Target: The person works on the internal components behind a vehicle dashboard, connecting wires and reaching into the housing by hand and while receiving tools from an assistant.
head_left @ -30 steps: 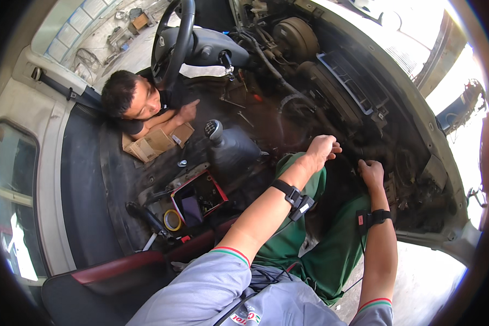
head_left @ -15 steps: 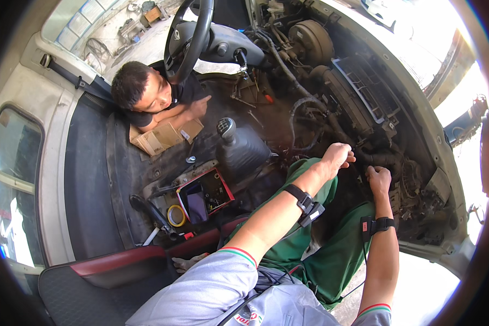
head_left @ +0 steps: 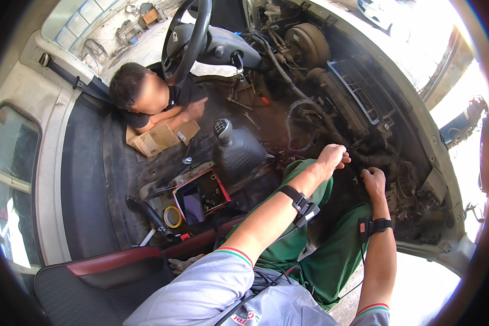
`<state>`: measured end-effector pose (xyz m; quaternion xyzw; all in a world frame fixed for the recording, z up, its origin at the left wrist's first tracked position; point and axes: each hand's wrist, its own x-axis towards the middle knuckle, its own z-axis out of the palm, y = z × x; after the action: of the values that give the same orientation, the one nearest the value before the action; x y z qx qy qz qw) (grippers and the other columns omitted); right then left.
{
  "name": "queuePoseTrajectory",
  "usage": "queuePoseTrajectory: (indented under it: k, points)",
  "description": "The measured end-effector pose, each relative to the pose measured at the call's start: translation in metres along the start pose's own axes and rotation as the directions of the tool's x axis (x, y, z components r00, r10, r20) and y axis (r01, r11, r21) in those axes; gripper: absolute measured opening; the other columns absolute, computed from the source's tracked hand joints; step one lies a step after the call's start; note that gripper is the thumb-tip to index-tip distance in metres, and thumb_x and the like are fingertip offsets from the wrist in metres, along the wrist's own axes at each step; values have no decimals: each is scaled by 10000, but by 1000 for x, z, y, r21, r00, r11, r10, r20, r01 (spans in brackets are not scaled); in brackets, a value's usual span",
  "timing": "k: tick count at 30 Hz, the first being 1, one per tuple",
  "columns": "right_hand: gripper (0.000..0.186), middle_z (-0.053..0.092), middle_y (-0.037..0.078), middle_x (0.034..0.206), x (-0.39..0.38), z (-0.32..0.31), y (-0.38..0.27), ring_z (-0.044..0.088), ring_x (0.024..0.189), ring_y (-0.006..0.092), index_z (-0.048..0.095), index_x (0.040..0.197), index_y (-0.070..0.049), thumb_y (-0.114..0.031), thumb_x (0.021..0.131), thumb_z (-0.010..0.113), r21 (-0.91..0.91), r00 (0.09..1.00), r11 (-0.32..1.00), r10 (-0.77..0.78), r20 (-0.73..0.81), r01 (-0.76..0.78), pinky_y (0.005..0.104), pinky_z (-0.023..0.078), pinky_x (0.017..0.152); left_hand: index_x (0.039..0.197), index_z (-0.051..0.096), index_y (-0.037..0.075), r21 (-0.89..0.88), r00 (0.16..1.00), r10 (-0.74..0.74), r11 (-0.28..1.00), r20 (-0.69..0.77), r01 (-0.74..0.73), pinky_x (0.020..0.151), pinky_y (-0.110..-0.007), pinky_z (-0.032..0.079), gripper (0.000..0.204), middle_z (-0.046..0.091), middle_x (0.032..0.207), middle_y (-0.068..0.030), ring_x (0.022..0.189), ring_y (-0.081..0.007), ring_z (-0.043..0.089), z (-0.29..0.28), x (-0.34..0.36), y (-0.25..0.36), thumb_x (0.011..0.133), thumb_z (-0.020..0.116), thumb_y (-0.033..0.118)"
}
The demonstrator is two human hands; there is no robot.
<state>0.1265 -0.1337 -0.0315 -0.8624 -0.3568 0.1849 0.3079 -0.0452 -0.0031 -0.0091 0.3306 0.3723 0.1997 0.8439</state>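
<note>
My left hand (head_left: 332, 157) is closed with curled fingers beside the dark hoses and wiring (head_left: 386, 163) under the opened dashboard. My right hand (head_left: 372, 180) is a little to its right and lower, also closed, at the wiring; what either hand holds is hidden or too small to make out. Both forearms reach over my green-trousered legs (head_left: 331, 261). The black gear lever (head_left: 223, 130) stands to the left of my hands.
A co-worker (head_left: 136, 95) leans on cardboard (head_left: 152, 141) beside the steering wheel (head_left: 202, 32). A red-rimmed box (head_left: 223, 193), yellow tape roll (head_left: 173, 216) and seat (head_left: 103, 288) are at lower left. Scattered tools (head_left: 263, 101) lie on the floor.
Since a second ago the view has shifted slightly, with the cab appearing a little further right. Both my hands stay closed near the wiring, with little movement.
</note>
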Motion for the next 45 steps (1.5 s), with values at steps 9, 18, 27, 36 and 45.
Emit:
queuePoseTrajectory:
  k: [9, 18, 27, 36, 45]
  points:
    - [298, 675, 227, 708, 2, 6, -1, 685, 716, 329, 713, 771, 51, -215, 744, 582, 24, 999, 999, 48, 15, -49, 389, 520, 728, 972, 602, 65, 40, 1000, -19, 999, -5, 19, 636, -269, 487, 164, 626, 921, -37, 811, -140, 645, -1, -2, 0, 934, 529, 206]
    - [336, 641, 272, 723, -1, -3, -6, 675, 721, 368, 697, 761, 38, -268, 769, 557, -45, 998, 998, 51, 24, -50, 442, 516, 710, 1061, 623, 8, 59, 1000, 21, 998, 13, -22, 632, -290, 508, 260, 679, 978, -107, 844, -185, 675, -1, 1, 0, 922, 578, 223]
    - [329, 677, 255, 826, 3, 3, -10, 682, 836, 391, 727, 825, 7, -288, 749, 602, -30, 994, 993, 112, 11, -112, 434, 537, 798, 1101, 603, 4, 6, 1000, -21, 1000, 13, 21, 635, -256, 511, 267, 671, 968, -82, 846, -181, 679, -4, -5, 8, 934, 592, 212]
    - [360, 637, 283, 800, 2, 10, -5, 645, 814, 445, 694, 749, 32, -310, 761, 584, -89, 994, 994, 54, -92, -63, 484, 537, 768, 1193, 586, -43, 12, 999, -30, 999, 15, 30, 688, -293, 492, 320, 677, 1105, -147, 922, -210, 664, -2, -2, 8, 950, 567, 164]
    - [347, 702, 203, 918, -8, 1, -15, 673, 903, 371, 738, 873, -25, -347, 783, 644, -1, 982, 982, 188, -15, -188, 448, 543, 810, 1216, 552, -24, 60, 998, -47, 997, 33, 45, 672, -280, 483, 337, 652, 1058, -89, 899, -186, 649, -8, -3, 7, 945, 537, 177]
